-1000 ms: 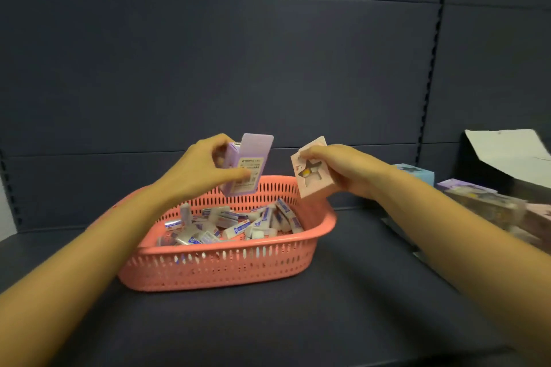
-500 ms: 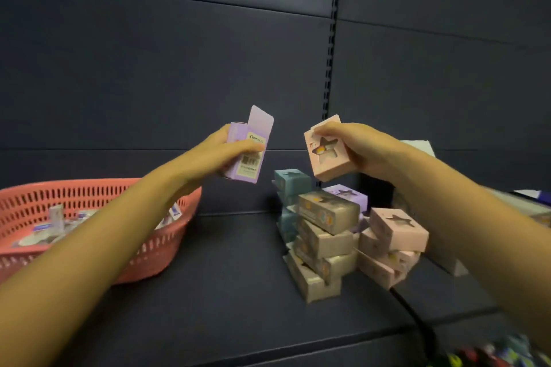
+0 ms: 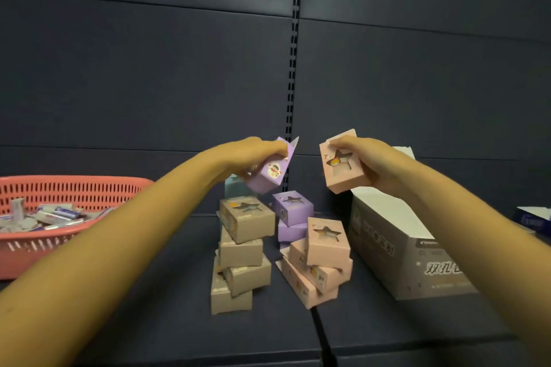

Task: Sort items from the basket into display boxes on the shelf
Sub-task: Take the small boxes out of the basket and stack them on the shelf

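Note:
My left hand (image 3: pixel 253 156) grips a small purple box (image 3: pixel 272 171) with an open top flap, tilted, above the stacks on the shelf. My right hand (image 3: pixel 369 162) grips a pink box (image 3: pixel 343 168) with a star-shaped window, held up beside the purple one. Below them stand a stack of tan boxes (image 3: pixel 241 256), two purple boxes (image 3: pixel 292 214) and a pile of pink boxes (image 3: pixel 320 259). The coral basket (image 3: pixel 74 188) with several small white and blue packs sits at the left.
A large grey display carton (image 3: pixel 396 247) with an open top stands on the shelf at the right, just beside the pink pile. A teal box (image 3: pixel 234 188) shows behind the tan stack. A blue-and-white carton (image 3: pixel 533 219) sits at the far right edge.
The view has swung right from the basket to the stacks. Both hands have carried their boxes rightward and over the stacks. The purple box has turned and now tilts with its printed face showing.

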The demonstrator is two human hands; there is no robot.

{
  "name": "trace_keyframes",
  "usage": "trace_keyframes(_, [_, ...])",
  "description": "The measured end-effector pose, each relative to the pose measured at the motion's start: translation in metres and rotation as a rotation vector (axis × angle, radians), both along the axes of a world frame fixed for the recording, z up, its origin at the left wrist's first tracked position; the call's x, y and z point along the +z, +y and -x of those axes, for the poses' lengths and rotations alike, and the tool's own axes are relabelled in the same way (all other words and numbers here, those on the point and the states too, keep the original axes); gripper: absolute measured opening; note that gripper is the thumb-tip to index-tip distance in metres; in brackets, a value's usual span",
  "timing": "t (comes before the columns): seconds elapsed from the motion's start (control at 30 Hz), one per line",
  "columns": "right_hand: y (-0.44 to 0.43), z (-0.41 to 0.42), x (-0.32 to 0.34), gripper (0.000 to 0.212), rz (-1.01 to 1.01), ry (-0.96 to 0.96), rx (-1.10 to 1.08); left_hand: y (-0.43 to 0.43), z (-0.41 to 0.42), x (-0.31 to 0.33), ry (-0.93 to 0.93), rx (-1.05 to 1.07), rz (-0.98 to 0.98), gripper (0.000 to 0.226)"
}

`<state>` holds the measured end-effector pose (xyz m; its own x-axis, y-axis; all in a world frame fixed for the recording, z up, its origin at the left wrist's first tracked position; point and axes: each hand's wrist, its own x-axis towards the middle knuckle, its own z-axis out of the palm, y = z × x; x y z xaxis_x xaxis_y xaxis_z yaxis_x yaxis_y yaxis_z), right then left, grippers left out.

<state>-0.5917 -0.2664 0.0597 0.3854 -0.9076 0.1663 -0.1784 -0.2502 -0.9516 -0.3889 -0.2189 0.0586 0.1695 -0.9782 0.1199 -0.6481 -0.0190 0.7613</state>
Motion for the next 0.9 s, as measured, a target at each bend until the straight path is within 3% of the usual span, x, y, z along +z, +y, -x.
trace_keyframes(0.17, [-0.015, 0.019, -0.008, 0.024, -0.020, 0.037, -0.009, -0.034, 0.023, -0.001, -0.199, 0.071, -0.095, 0.031])
trace_keyframes(0.3, [-0.022, 0.027, -0.014, 0.012, -0.033, 0.037, -0.011, -0.056, 0.037, -0.012, -0.355, 0.140, -0.177, 0.033])
trace_keyframes(0.43, [-0.026, 0.029, -0.018, 0.018, -0.033, 0.048, -0.014, -0.066, 0.043, -0.019, -0.428, 0.170, -0.202, 0.042])
trace_keyframes(0.6, [-0.023, 0.027, -0.020, 0.024, -0.010, 0.090, 0.006, -0.071, 0.048, -0.019, -0.422, 0.173, -0.210, 0.051])
trace_keyframes(0.77, [-0.013, 0.028, -0.022, 0.010, 0.007, 0.129, 0.057, -0.070, 0.044, -0.015, -0.436, 0.169, -0.187, 0.055])
trace_keyframes(0.9, [-0.003, 0.023, -0.026, 0.015, 0.015, 0.203, 0.087, -0.057, 0.035, -0.008, -0.659, 0.216, -0.061, 0.051])
